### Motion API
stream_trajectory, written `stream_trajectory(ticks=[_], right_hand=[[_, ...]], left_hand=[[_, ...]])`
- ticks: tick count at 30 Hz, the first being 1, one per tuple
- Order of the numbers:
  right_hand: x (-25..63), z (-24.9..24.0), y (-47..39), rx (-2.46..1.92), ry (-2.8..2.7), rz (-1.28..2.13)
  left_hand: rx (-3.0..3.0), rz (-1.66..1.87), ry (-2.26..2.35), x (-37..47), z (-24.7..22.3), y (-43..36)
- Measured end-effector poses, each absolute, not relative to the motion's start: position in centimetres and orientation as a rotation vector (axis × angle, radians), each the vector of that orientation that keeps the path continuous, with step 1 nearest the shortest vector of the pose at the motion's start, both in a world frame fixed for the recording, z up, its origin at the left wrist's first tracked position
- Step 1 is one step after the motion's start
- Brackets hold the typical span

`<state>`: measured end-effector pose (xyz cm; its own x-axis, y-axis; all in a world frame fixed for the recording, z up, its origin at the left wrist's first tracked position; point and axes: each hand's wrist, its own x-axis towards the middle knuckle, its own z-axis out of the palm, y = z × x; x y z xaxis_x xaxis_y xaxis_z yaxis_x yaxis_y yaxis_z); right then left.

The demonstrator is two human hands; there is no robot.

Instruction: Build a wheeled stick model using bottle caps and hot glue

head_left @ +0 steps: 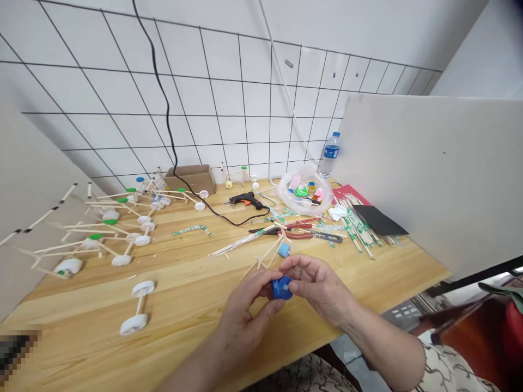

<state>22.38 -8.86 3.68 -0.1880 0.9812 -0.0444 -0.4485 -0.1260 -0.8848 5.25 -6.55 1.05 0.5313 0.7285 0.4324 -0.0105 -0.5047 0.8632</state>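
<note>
- Bench (183, 299): pale wood with visible grain.
- Left side: crowded stick frames (116, 230) with white wheels and green caps; nearer the front, a separate wheel pair (139, 306) joined by a stick.
- Back: open cardboard box (192, 179), another small stick frame, black glue gun (246, 200), clear bag (286, 195) of coloured pieces, bottle (330, 155).
- Middle: red-handled tools (300, 235) among loose sticks; a light frame (267, 255) beside a light-blue piece (284, 250).
- Right: wrapped sticks (359, 226), red sheet (347, 190), black sheet (379, 220).
</note>
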Motion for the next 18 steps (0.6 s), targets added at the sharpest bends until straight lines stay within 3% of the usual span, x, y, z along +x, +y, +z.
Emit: stream_trajectory(ticks=[13,18], right_hand=[[20.1,4.2,-6.3,-0.688,-0.936,1.724],[20.4,4.0,-5.6,-0.756,-1.274,1.467]], left_hand=[[1.878,1.245,0.551,3.6,1.8,-5.2],[2.037,1.283,0.658,3.5,2.1,-4.9]])
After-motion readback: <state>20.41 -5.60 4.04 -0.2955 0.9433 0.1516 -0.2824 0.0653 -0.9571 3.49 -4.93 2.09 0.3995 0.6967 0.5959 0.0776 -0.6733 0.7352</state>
